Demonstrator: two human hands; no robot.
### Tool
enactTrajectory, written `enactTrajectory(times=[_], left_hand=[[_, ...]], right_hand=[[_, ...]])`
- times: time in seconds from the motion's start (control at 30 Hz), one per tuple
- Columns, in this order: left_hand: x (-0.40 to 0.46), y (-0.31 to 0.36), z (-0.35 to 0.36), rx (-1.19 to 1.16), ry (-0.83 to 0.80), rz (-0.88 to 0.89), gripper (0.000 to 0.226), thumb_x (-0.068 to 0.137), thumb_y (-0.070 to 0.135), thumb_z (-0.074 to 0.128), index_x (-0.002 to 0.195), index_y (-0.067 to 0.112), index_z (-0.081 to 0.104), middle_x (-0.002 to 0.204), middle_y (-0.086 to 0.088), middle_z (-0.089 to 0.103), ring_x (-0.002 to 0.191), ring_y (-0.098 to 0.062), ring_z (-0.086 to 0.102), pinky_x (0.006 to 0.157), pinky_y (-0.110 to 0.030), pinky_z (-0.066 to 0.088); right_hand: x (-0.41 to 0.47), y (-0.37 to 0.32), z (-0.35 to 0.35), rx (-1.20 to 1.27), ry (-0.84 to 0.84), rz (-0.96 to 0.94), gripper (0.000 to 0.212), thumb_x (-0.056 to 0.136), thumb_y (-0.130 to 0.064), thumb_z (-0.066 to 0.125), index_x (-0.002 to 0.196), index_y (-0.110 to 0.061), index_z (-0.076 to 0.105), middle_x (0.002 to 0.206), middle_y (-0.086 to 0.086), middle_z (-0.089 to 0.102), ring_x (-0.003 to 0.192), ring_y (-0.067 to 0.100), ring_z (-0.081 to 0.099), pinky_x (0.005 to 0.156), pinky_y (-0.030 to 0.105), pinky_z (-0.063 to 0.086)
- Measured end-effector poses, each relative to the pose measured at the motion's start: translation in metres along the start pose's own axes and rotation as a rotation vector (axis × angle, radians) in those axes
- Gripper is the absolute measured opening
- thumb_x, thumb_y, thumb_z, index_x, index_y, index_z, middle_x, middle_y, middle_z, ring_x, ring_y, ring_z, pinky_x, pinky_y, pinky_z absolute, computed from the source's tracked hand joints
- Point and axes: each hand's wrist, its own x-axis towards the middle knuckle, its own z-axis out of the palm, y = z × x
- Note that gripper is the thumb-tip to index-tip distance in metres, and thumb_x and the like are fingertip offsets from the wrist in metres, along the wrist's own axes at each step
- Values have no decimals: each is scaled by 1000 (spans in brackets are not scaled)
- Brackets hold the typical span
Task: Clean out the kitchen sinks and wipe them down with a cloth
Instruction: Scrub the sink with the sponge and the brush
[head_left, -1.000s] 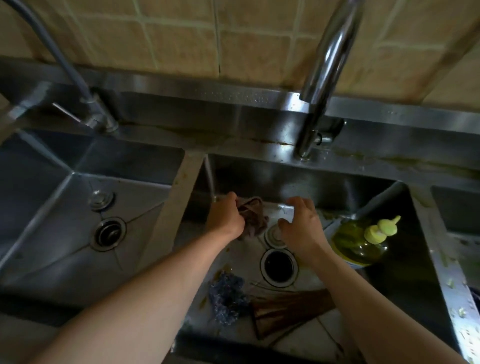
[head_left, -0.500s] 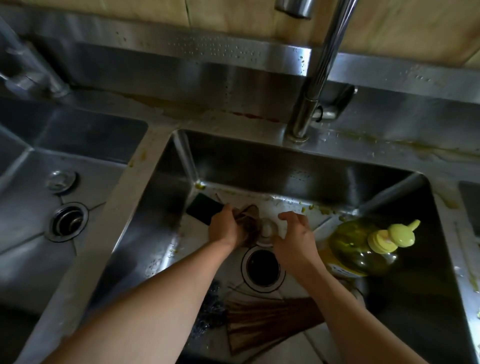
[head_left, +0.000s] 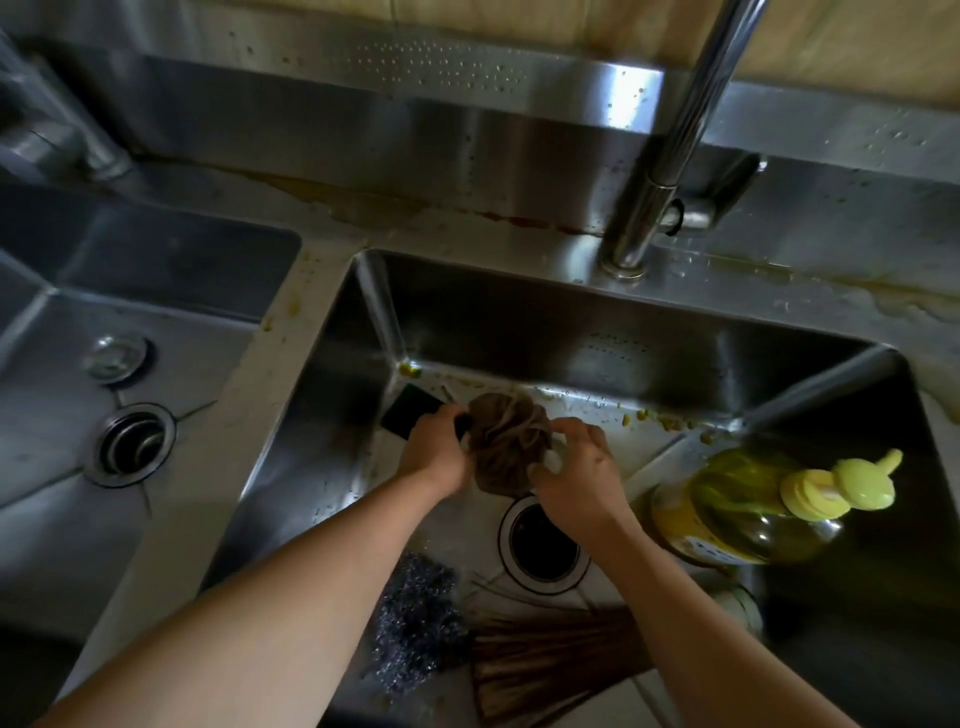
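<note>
The brown cloth (head_left: 506, 449), earlier a small wad, now bunches larger between both hands: left hand (head_left: 434, 452) grips at 9 o'clock, right hand (head_left: 574, 470) pinches at 3. It hangs over the right sink (head_left: 332, 395), drain (head_left: 543, 543) at 6; oil bottle (head_left: 748, 514) at 3, steel wool (head_left: 415, 631) and brush (head_left: 550, 660) at 6.

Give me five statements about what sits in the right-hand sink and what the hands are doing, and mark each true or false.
1. Both hands grip the brown cloth above the drain. True: the left hand and right hand each hold a side of it.
2. The yellow-capped bottle stands in the left sink. False: it is in the right sink, to the right of the drain.
3. A steel wool pad lies on the right sink's floor. True.
4. The right sink's drain is plugged with a stopper. False: it is an open dark hole.
5. The bundle of brown sticks hangs from the faucet. False: it lies on the sink floor, near the camera.
</note>
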Motion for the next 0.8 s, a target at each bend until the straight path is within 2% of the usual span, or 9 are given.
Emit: enactTrajectory(times=[0.1, 0.23, 0.3, 0.43, 0.53, 0.67, 0.8], left_hand=[[-5, -19, -13, 42, 13, -51, 57, 89, 13, 60, 141, 21, 37, 140, -10, 44, 122, -30, 49, 94, -35, 44], [-12, -42, -25, 47, 45, -124, 64, 85, 11, 63, 142, 21, 35, 142, -8, 43, 127, -28, 46, 96, -32, 42], [-11, -46, -28, 41, 65, -130, 63, 84, 11, 63, 141, 20, 37, 140, -8, 46, 126, -27, 47, 96, -33, 42], [-12, -47, -29, -29, 102, -163, 59, 84, 9, 60, 138, 20, 39, 135, -8, 50, 122, -28, 49, 97, -37, 46], [-10, -49, -28, -50, 109, -161, 53, 86, 10, 57, 135, 17, 40, 134, -11, 49, 122, -30, 48, 98, -40, 45], [-10, -53, -28, -64, 99, -139, 53, 87, 9, 55, 136, 15, 38, 135, -13, 45, 125, -30, 45, 100, -39, 43], [-9, -57, -32, -34, 81, -133, 58, 86, 6, 55, 140, 16, 34, 137, -13, 44, 127, -30, 43, 102, -40, 41]], right_hand=[[9, -14, 13, -16, -37, -30, 54, 86, -17, 58, 137, -16, 40, 134, 9, 39, 120, 30, 46, 100, 41, 45], [25, -30, 40, -108, -68, -122, 55, 85, -18, 61, 136, -20, 40, 138, 7, 38, 124, 28, 41, 99, 36, 41], [35, -36, 55, -161, -82, -159, 56, 85, -18, 61, 137, -20, 40, 138, 7, 41, 125, 28, 41, 103, 39, 41], [59, -43, 84, -423, -73, -252, 62, 89, -35, 60, 142, -16, 34, 143, 10, 42, 135, 29, 32, 114, 42, 27], [78, -44, 102, -629, -46, -336, 61, 91, -42, 55, 142, -14, 34, 143, 11, 42, 136, 29, 31, 115, 42, 19], [94, -44, 119, -850, -36, -358, 56, 93, -34, 51, 141, -12, 33, 140, 12, 45, 133, 32, 32, 113, 45, 18], [97, -50, 130, -840, 33, -305, 51, 93, -26, 48, 140, -11, 35, 138, 17, 42, 131, 35, 32, 111, 49, 18]])
